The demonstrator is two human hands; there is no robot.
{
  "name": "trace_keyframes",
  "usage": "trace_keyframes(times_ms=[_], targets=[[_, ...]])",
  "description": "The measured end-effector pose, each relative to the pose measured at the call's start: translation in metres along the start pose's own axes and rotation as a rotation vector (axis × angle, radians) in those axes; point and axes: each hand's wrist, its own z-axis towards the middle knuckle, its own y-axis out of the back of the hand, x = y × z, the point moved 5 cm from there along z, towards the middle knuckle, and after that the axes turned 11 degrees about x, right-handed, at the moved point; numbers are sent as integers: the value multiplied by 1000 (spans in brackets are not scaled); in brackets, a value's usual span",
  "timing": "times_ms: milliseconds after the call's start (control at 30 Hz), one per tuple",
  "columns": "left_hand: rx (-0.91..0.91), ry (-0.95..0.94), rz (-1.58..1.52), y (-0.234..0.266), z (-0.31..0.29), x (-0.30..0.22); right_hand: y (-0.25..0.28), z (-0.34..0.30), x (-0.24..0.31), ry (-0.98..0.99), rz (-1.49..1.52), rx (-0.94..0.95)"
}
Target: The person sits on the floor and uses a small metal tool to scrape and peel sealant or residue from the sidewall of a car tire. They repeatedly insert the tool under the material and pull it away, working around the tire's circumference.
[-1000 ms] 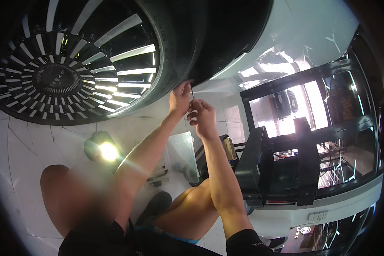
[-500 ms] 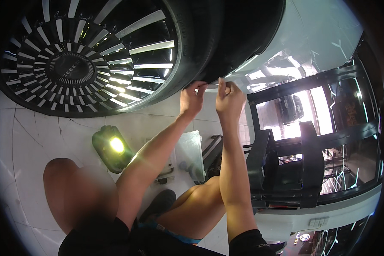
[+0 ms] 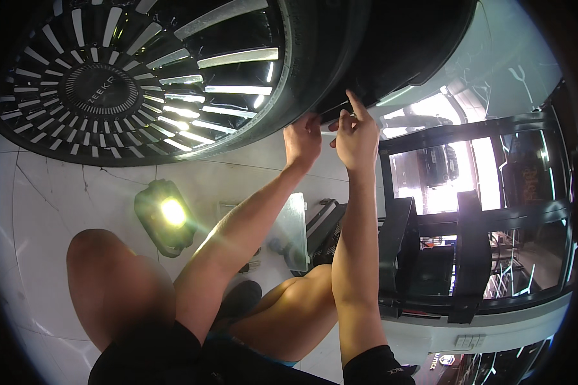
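Both hands are at the lower edge of the dark wheel arch (image 3: 392,58), just right of the car tyre (image 3: 305,77). My left hand (image 3: 304,140) has its fingers curled together by the tyre's lower side; what they pinch, if anything, is hidden. Close to its right, my right hand (image 3: 357,142) stretches its index finger up against the arch edge. Its thumb and remaining fingers are bent inward, and a small bright spot shows among them, too small to name. The wheel rim (image 3: 103,90), with silver spokes on black, fills the upper left.
A lit work lamp (image 3: 164,218) stands on the pale tiled floor (image 3: 45,199). Between my forearms lie a clear plastic case (image 3: 295,231) and a black case (image 3: 327,231). The light-coloured car body (image 3: 488,70) curves along the upper right, above a black frame (image 3: 465,256).
My right index finger has stretched upward to the arch edge. Both hands appear slightly farther right, and my left fingers have curled in closer. The view has shifted a little.
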Motion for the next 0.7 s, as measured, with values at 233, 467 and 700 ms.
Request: trace_keyframes(times_ms=[233, 467, 700], targets=[[-40, 30, -66, -1, -1, -2, -4, 3, 14, -18, -2, 32], [-31, 67, -119, -3, -1, -4, -3, 5, 9, -62, 17, 10], [4, 41, -107, 1, 1, -6, -8, -25, 8, 85, -197, 1]])
